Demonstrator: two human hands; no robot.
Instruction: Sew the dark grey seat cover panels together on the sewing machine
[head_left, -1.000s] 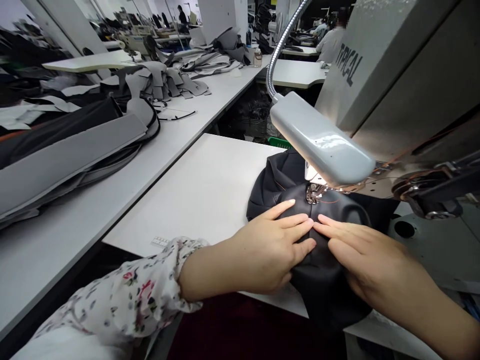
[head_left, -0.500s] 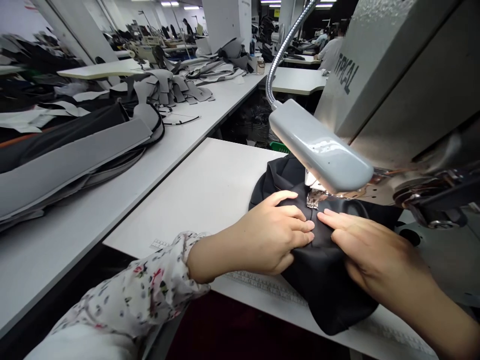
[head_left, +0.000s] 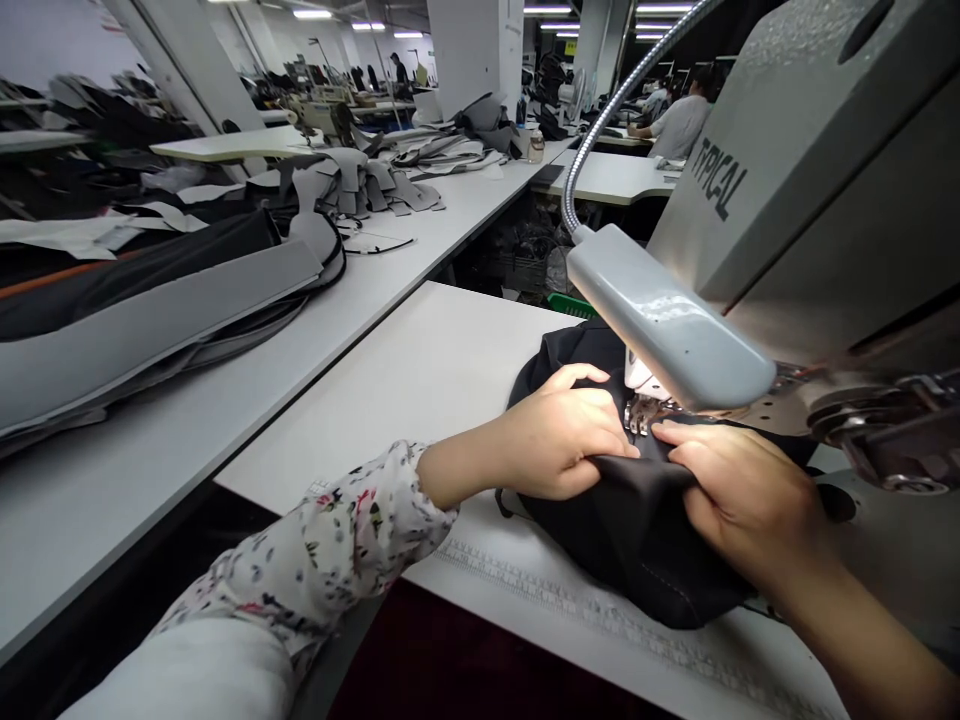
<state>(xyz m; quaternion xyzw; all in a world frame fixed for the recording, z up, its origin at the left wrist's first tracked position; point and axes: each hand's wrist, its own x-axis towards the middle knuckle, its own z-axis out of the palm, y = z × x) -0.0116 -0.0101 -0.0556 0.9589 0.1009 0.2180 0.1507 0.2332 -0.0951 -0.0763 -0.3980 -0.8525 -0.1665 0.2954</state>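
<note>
Sewing-room worktop [head_left: 405,390]: left hand [head_left: 562,435] and right hand [head_left: 750,500], each grip clamped on black fabric [head_left: 645,540], just beside the presser foot [head_left: 639,415].

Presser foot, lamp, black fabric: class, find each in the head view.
Presser foot [head_left: 638,415], head view: metal toes.
Lamp [head_left: 667,315], head view: grey shade.
Black fabric [head_left: 637,550], head view: lower fold.

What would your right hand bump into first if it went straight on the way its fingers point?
Probably the metal presser foot of the sewing machine, just ahead of the right hand. Depth is hard to judge, though, and the left hand, gripping the black fabric, is close by.
</note>
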